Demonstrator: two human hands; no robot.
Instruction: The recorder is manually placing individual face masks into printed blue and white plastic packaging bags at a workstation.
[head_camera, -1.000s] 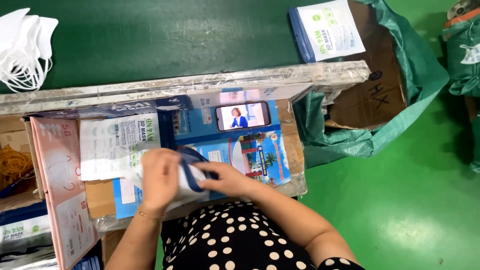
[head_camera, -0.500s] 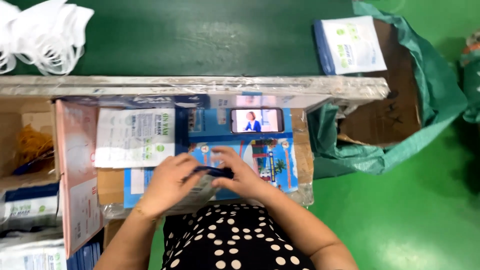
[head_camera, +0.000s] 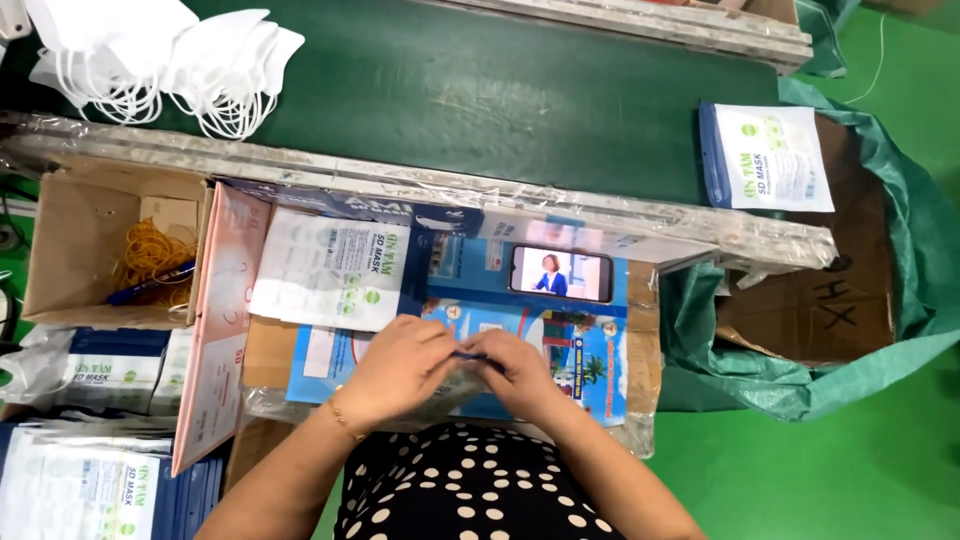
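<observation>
— What lay at the far left of the bench?

— A stack of white face masks (head_camera: 165, 55) sat on the dark green belt (head_camera: 480, 90), and below it stood an open cardboard box (head_camera: 70, 240) with yellow rubber bands (head_camera: 150, 255) and a blue pen (head_camera: 150, 285) in it. My guess was that they were kept there to be within the left arm's reach. Printed mask pouches (head_camera: 75, 490) were piled lower down, at the left edge.

— And in front of the person?

— One flat pouch, white and blue (head_camera: 325, 270), lay on the cardboard work surface (head_camera: 265, 350), just above the left hand (head_camera: 395, 365). That hand was curled, fingers closed on a small clear packet with a dark blue edge (head_camera: 470, 362). The packet sat between the two hands, at the fingertips, low over the work surface and close to the body.

— The right hand too?

— Yes. The right hand (head_camera: 520, 370) pinched the same packet from the other side, fingers narrow, thumb near the dark strip. Held by both ends, it seemed braced so the top could be pressed; I could not tell what was inside.

— Further right?

— A phone (head_camera: 560, 273) showing a video lay flat just above the hands, seemingly put where it could be watched. Another pouch (head_camera: 768, 155) rested on the belt, beside a cardboard carton lined with a green bag (head_camera: 900, 260).
</observation>
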